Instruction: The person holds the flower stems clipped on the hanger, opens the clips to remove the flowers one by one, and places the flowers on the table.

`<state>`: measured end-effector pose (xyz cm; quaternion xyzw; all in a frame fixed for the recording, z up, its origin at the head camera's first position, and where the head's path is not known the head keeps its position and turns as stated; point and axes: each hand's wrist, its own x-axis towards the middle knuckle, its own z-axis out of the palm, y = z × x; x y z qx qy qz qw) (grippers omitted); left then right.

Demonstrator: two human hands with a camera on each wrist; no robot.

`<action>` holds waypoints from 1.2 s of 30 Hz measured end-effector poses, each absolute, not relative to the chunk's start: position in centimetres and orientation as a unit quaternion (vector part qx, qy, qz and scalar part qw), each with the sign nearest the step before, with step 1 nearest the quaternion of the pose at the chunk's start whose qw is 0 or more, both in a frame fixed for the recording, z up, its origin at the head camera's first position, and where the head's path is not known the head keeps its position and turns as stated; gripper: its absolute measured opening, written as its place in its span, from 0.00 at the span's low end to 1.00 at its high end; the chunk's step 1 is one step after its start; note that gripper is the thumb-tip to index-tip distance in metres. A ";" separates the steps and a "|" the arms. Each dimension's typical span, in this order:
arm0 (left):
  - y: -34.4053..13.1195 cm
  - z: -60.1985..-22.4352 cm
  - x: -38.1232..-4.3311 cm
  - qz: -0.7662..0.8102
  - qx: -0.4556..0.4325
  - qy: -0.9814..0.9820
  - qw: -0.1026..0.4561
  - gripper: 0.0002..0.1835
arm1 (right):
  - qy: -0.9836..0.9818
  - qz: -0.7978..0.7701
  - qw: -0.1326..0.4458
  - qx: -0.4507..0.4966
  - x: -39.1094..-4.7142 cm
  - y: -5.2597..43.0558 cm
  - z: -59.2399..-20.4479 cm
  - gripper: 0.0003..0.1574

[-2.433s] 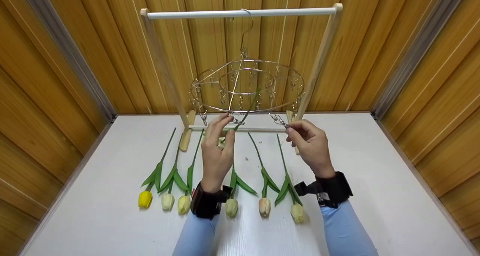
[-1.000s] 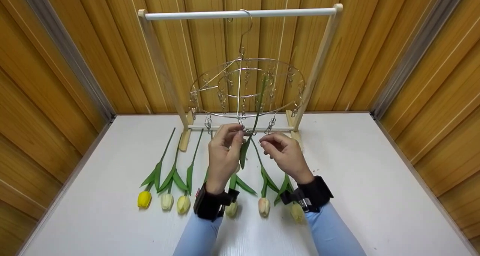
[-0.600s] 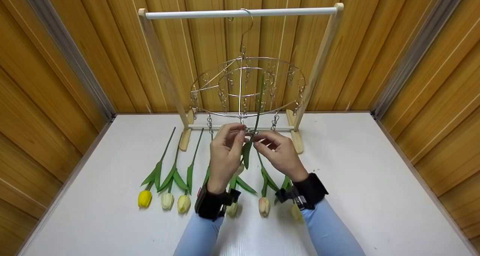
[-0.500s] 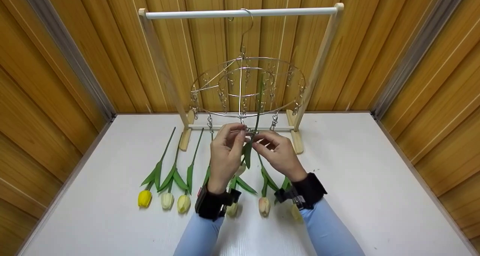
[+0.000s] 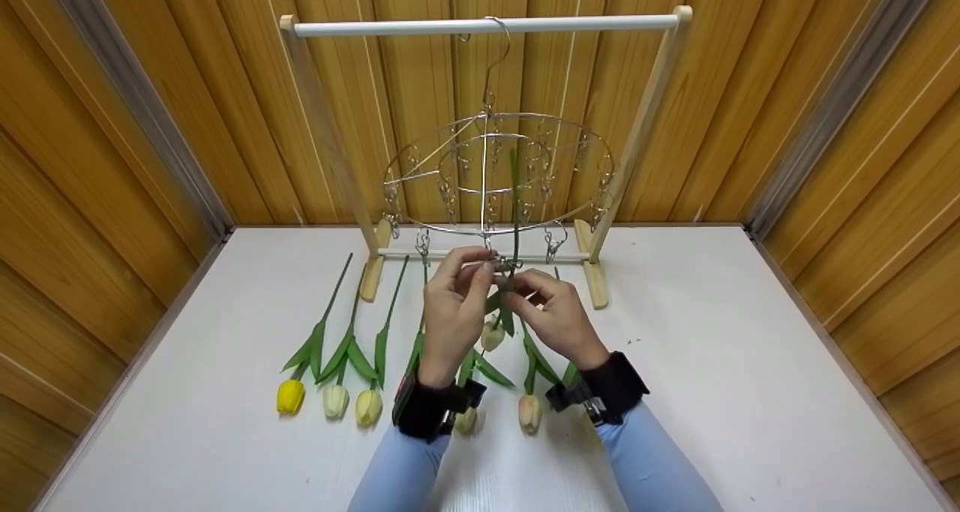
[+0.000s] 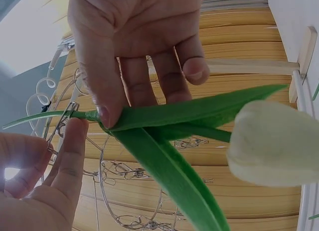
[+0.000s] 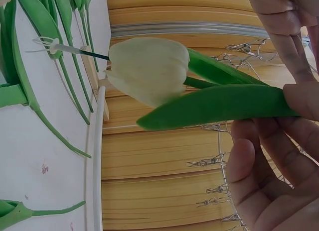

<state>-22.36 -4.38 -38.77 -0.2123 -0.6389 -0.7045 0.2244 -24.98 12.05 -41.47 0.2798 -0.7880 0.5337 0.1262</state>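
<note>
A pale tulip hangs head-down from a wire clip on the round wire hanger; its stem points up past the clip. My left hand grips the clip with thumb and fingers, as the left wrist view shows at the clip. Just below it, my right hand pinches the tulip where the leaves join the stem. In the right wrist view the tulip's white bloom shows beside its green leaves.
The hanger hooks on a white bar of a wooden stand, with several other clips dangling around it. Several tulips lie on the white table, among them a yellow tulip at the left and a pinkish tulip in front.
My right hand has left another clip on the right and come in to the tulip's stem. The stem has turned more upright, and the bloom shows more below the hands.
</note>
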 end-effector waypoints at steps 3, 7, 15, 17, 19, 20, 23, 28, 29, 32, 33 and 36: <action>-4.4 -38.8 -22.4 -0.703 -0.212 -0.641 0.225 0.10 | -0.784 0.539 0.128 0.278 -24.8 12.1 -41.5 0.09; -4.5 -38.8 -22.5 -0.693 -0.210 -0.649 0.233 0.10 | -0.782 0.543 0.135 0.275 -24.6 12.2 -41.5 0.08; -4.8 -39.0 -22.6 -0.673 -0.209 -0.663 0.252 0.10 | -0.781 0.546 0.151 0.261 -24.1 12.3 -41.7 0.09; -4.8 -39.0 -22.6 -0.669 -0.209 -0.666 0.257 0.10 | -0.779 0.548 0.158 0.260 -24.0 12.3 -41.8 0.09; -4.9 -39.0 -22.6 -0.664 -0.210 -0.668 0.262 0.10 | -0.775 0.551 0.165 0.261 -24.0 12.3 -42.0 0.09; -4.9 -39.1 -22.7 -0.663 -0.209 -0.668 0.264 0.10 | -0.772 0.553 0.169 0.262 -23.9 12.3 -42.1 0.09; -4.9 -39.1 -22.7 -0.661 -0.206 -0.670 0.269 0.09 | -0.762 0.562 0.179 0.266 -23.8 12.3 -42.3 0.10; -5.0 -39.0 -22.7 -0.661 -0.199 -0.671 0.270 0.09 | -0.750 0.571 0.191 0.273 -23.6 12.3 -42.6 0.11; -5.0 -39.1 -22.7 -0.662 -0.197 -0.671 0.269 0.09 | -0.749 0.571 0.192 0.274 -23.5 12.3 -42.7 0.11; -5.1 -39.0 -22.7 -0.664 -0.187 -0.675 0.263 0.12 | -0.749 0.572 0.196 0.272 -23.3 12.3 -42.7 0.11; -5.1 -39.0 -22.7 -0.664 -0.184 -0.676 0.261 0.13 | -0.749 0.572 0.197 0.270 -23.2 12.2 -42.7 0.11; -5.1 -38.9 -22.7 -0.661 -0.174 -0.684 0.255 0.16 | -0.751 0.568 0.206 0.267 -22.7 12.1 -42.2 0.11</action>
